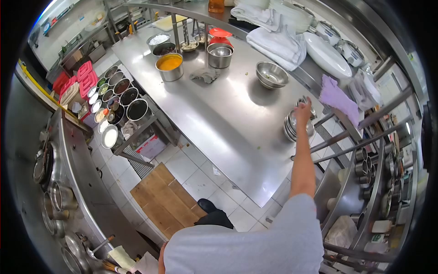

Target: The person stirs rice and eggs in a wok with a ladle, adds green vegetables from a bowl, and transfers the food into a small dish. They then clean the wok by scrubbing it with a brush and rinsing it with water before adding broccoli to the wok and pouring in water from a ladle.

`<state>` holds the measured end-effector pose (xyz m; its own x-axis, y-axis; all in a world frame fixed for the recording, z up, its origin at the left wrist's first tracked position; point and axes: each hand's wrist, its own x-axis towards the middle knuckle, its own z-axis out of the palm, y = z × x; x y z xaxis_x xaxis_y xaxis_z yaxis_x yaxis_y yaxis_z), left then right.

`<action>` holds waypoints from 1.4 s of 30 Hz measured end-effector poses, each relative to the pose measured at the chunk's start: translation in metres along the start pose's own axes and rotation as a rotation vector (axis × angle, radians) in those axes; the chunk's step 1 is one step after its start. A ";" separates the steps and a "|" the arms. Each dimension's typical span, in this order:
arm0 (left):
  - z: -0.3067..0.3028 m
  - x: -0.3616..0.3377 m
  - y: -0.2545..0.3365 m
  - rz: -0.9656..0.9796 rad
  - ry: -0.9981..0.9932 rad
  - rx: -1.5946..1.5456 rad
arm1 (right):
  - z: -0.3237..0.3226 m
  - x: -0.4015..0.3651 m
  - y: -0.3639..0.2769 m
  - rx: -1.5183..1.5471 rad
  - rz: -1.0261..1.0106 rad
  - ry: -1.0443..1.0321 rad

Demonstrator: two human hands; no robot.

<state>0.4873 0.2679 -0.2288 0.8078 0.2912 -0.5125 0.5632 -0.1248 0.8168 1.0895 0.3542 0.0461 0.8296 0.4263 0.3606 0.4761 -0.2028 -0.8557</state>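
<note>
My right arm reaches out to the right end of the steel table (219, 114). My right hand (303, 111) is at a stack of metal bowls (292, 129), with its fingers over the small metal pieces beside the stack's top; what the fingers hold is too small to make out. To the left of this hand, metal mixing bowls (272, 75) sit nested on the table. My left hand hangs low by my body at the bottom edge, mostly cut off, and its fingers do not show.
A pot of orange liquid (169, 62), a steel pot (220, 55) and a grey cloth (205, 76) are on the table. White towels (278, 45), an oval plate (327, 55) and a purple cloth (340, 98) lie on the shelf. Sauce containers (137, 110) stand left, near a wooden board (166, 196).
</note>
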 end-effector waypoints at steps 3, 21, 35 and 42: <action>0.021 -0.026 -0.010 -0.092 0.063 -0.062 | 0.031 -0.124 -0.082 0.202 -0.044 -0.250; 0.269 -0.239 -0.006 -0.697 1.256 -0.474 | 0.129 -0.494 0.182 -0.794 0.037 -2.527; 0.458 -0.265 -0.031 -0.994 1.943 -1.802 | 0.359 -0.765 -0.113 -0.025 -0.787 -2.019; 0.447 -0.310 -0.083 -0.789 2.103 -1.703 | 0.287 -0.974 -0.298 -0.002 -0.771 -2.350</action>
<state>0.2679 -0.2364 -0.2559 -0.7201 -0.0358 -0.6930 -0.6649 0.3211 0.6744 0.0557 0.2526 -0.1569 -0.9142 0.2237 -0.3379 0.4011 0.3807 -0.8332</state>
